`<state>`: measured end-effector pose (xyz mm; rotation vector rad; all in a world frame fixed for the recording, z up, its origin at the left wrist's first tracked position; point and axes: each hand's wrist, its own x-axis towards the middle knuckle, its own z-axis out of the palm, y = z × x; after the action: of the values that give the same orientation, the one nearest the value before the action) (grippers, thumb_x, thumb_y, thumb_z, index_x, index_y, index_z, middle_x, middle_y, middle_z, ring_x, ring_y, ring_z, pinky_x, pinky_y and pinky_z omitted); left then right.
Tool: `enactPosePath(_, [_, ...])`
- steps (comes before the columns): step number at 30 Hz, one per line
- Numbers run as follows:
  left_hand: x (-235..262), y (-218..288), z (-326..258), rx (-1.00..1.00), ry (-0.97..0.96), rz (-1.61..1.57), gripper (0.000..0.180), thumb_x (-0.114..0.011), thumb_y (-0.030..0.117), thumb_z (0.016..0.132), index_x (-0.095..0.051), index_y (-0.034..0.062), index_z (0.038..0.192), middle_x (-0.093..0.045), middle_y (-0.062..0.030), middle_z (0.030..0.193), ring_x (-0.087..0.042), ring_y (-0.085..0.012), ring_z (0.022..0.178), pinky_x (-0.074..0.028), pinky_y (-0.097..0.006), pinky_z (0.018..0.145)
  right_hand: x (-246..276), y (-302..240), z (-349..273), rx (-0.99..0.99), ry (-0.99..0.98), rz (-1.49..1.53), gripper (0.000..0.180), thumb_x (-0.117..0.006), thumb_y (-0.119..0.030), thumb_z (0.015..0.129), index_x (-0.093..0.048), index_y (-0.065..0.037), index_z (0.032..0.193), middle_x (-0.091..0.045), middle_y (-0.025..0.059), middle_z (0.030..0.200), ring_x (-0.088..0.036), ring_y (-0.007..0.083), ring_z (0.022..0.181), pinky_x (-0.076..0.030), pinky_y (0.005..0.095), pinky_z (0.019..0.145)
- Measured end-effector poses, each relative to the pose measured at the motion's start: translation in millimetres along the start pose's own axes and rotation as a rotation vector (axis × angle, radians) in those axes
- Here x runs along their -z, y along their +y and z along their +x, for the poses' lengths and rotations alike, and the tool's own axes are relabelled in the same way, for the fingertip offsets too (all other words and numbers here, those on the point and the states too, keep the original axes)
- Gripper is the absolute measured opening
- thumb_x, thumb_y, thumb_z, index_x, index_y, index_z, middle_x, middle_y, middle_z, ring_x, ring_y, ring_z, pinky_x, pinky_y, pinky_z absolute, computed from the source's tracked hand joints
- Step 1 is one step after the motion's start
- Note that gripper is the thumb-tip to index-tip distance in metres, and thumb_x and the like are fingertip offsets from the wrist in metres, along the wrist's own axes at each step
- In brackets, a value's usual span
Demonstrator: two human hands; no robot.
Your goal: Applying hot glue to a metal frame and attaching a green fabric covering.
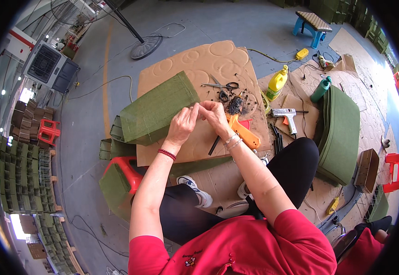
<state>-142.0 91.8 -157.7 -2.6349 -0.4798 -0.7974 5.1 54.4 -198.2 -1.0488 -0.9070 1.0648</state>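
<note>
My left hand and my right hand meet over the cardboard-topped work surface, fingertips pinched together. Whatever lies between the fingers is too small to make out. Beside my left hand a long green mesh-textured box rests on its side, its end close to my fingertips. An orange glue gun lies just right of my right hand, with dark, crusted residue around its tip. Beyond the hands are scissors with black handles and scattered black scraps.
On the right stand a yellow bottle, a green bottle and a stack of curved green panels. A white glue gun lies near black sticks. A fan's base and a blue-legged stool are farther off.
</note>
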Motion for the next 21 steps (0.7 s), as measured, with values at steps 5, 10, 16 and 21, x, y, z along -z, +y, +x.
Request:
enactPosePath(5, [0, -2, -3, -0.013, 0.025, 0.019, 0.054, -0.063, -0.001, 0.075, -0.051, -0.0054, 0.127, -0.060, -0.0086, 0.084, -0.059, -0.0211, 0.078, -0.054, -0.032, 0.066, -6, 14, 4, 0.048, 0.096, -0.016, 0.018, -0.066, -0.015, 0.090, -0.068, 0.002, 0.086, -0.063, 0.0000, 0.066, -0.055, 0.0045, 0.061, -0.043, 0.0215, 0.055])
enactPosePath(10, [-3, 1, -1, 0.007, 0.040, -0.001, 0.053, -0.063, -0.001, 0.075, -0.052, -0.0050, 0.127, -0.061, -0.0088, 0.086, -0.059, -0.0214, 0.078, -0.054, -0.032, 0.067, -8, 32, 8, 0.100, 0.171, -0.040, 0.015, -0.066, -0.014, 0.089, -0.067, 0.001, 0.087, -0.062, 0.0001, 0.064, -0.054, 0.0044, 0.061, -0.042, 0.0218, 0.055])
enactPosePath(16, [-3, -2, -4, 0.025, 0.029, 0.006, 0.050, -0.064, -0.001, 0.075, -0.053, -0.0054, 0.124, -0.062, -0.0085, 0.087, -0.060, -0.0213, 0.079, -0.054, -0.032, 0.068, -11, 32, 7, 0.094, 0.173, -0.011, 0.014, -0.066, -0.012, 0.089, -0.066, 0.001, 0.085, -0.061, -0.0004, 0.063, -0.052, 0.0043, 0.060, -0.041, 0.0225, 0.054])
enactPosePath(21, [-5, 1, -2, 0.036, 0.047, -0.006, 0.048, -0.064, 0.000, 0.075, -0.054, -0.0053, 0.123, -0.062, -0.0078, 0.086, -0.060, -0.0210, 0.080, -0.055, -0.032, 0.068, -10, 35, 11, 0.125, 0.197, -0.039, 0.013, -0.065, -0.012, 0.089, -0.065, 0.000, 0.083, -0.059, -0.0013, 0.061, -0.051, 0.0042, 0.058, -0.040, 0.0227, 0.053])
